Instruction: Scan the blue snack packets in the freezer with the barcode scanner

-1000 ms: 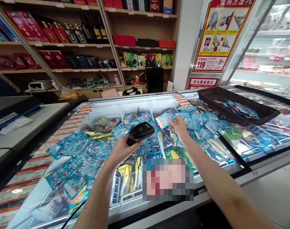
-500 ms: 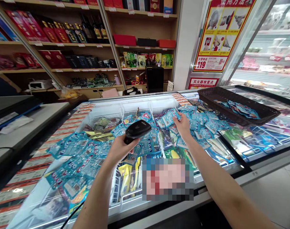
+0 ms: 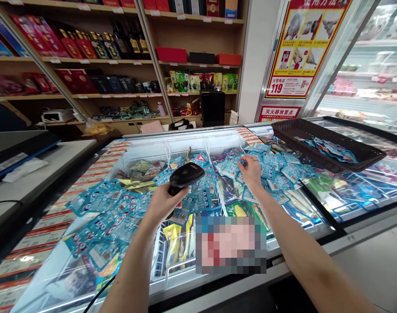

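My left hand [image 3: 164, 203] is wrapped around the grip of a black barcode scanner [image 3: 187, 176], its head pointing right over the chest freezer. Over on the right, my right hand [image 3: 251, 171] hovers low at a heap of small blue packets [image 3: 271, 167], thumb and fingers curled together. A blue packet with a barcode [image 3: 229, 168] lies just left of those fingertips. Whether the fingers pinch a packet is hard to make out. Another spread of blue packets [image 3: 116, 208] covers the glass to the left of the scanner.
A dark wicker basket [image 3: 364, 163] with some blue packets stands on the freezer's right part. Frozen goods in yellow wrappers [image 3: 174, 243] lie in wire baskets inside. The scanner's cable [image 3: 98, 293] runs down at lower left. Shelves [image 3: 198, 64] with boxes and bottles stand behind.
The packet my right hand was holding up now lies lower on the pile, and the fingers have shifted slightly right and curled. My left hand and the scanner have barely moved.
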The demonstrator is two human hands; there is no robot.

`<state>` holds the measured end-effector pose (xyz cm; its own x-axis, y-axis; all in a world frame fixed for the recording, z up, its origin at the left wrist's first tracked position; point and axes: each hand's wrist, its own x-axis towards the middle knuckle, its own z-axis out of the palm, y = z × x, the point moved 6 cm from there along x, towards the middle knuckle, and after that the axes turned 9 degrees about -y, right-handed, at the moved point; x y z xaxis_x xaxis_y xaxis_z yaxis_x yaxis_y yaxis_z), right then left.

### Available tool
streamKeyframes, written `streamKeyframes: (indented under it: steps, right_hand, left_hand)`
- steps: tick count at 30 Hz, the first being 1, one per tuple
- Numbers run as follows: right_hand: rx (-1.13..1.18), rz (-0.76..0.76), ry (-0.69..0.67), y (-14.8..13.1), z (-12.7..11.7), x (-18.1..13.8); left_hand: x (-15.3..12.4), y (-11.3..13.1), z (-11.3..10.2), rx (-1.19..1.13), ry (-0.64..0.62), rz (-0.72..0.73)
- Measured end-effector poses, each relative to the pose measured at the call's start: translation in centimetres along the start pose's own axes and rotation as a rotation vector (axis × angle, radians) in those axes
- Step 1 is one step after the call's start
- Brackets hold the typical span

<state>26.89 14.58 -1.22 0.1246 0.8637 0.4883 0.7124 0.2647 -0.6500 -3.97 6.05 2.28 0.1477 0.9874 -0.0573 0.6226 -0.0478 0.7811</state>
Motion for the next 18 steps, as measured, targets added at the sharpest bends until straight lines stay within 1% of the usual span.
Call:
streamKeyframes:
  steps: [3, 5, 6, 9, 12, 15, 18]
  right_hand:
    - [-0.101, -0.061, 0.009, -1.6, -0.3, -0.6]
    - [-0.147, -0.133, -0.035, -3.2, 0.0, -1.2]
    - [-0.158, -0.179, -0.086, -4.0, 0.5, -1.6]
    - [-0.181, -0.34, -0.295, -6.4, 2.6, -2.9]
    - [-0.236, -0.465, -0.469, -7.6, 4.8, -4.3]
    - [-0.296, -0.486, -0.557, -7.7, 6.2, -4.9]
    - [-0.302, -0.462, -0.574, -7.5, 6.6, -4.9]
  left_hand:
    - [0.0, -0.2, -0.1, -0.004, 0.004, 0.007]
    - [0.0, -0.3, -0.2, -0.024, 0.014, 0.006]
    - [0.0, -0.3, -0.2, -0.036, 0.018, 0.004]
    - [-0.1, -0.3, -0.2, -0.059, 0.018, 0.0]
    - [-0.1, -0.1, 0.0, -0.047, 0.01, 0.003]
    - [-0.1, 0.0, 0.0, -0.036, 0.01, 0.0]
    - [0.0, -0.1, 0.1, -0.046, -0.004, 0.007]
